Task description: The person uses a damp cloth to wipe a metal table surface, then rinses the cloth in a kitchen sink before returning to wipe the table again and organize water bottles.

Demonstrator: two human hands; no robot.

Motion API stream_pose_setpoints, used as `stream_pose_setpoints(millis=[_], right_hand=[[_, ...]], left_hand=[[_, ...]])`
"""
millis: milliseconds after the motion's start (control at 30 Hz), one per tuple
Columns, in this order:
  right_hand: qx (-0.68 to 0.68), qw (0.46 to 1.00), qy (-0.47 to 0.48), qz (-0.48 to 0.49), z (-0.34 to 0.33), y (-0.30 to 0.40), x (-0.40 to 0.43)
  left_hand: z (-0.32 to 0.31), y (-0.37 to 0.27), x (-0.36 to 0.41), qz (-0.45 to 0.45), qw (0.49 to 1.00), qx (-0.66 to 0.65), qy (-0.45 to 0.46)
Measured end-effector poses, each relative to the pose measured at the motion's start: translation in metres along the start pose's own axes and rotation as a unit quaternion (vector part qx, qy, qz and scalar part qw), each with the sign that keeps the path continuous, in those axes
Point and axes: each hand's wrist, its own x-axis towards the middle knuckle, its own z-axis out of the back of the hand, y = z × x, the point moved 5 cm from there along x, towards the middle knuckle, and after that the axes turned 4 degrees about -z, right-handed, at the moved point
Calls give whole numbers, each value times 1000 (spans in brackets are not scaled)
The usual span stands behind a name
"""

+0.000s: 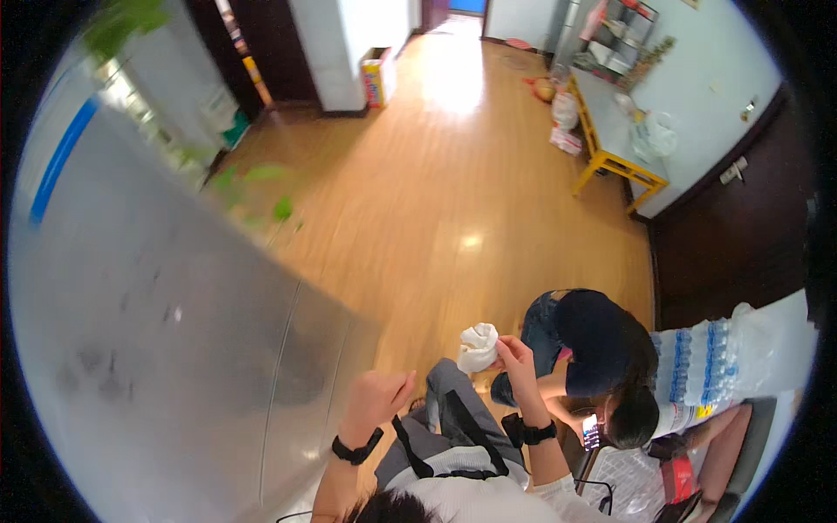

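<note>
In the head view, my right hand (515, 363) pinches the edge of a crumpled white cloth or paper piece (478, 348), which hangs above my grey-trousered knee. A brownish spot shows inside its folds. My left hand (379, 400) is raised at the left, with its fingers curled and thumb extended; nothing shows in it, though its palm side is partly hidden. Black bands circle both wrists.
A person (592, 346) bends over a lit phone (591, 432) close on my right. Behind them stand packs of water bottles (700, 363). A large grey surface (163, 314) fills the left. Further off are a yellow-framed table (614, 131), a box (377, 78) and a dark door (726, 229).
</note>
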Motion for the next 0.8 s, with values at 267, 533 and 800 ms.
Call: stream_pose_setpoints(millis=[267, 533, 800], right_hand=[[28, 982, -187, 15, 67, 59, 220], [60, 976, -194, 79, 32, 194, 488], [91, 960, -245, 103, 12, 316, 750]], left_hand=[[-6, 100, 300, -63, 997, 5, -50], [81, 281, 470, 142, 973, 108, -148], [102, 508, 607, 330, 913, 187, -150]])
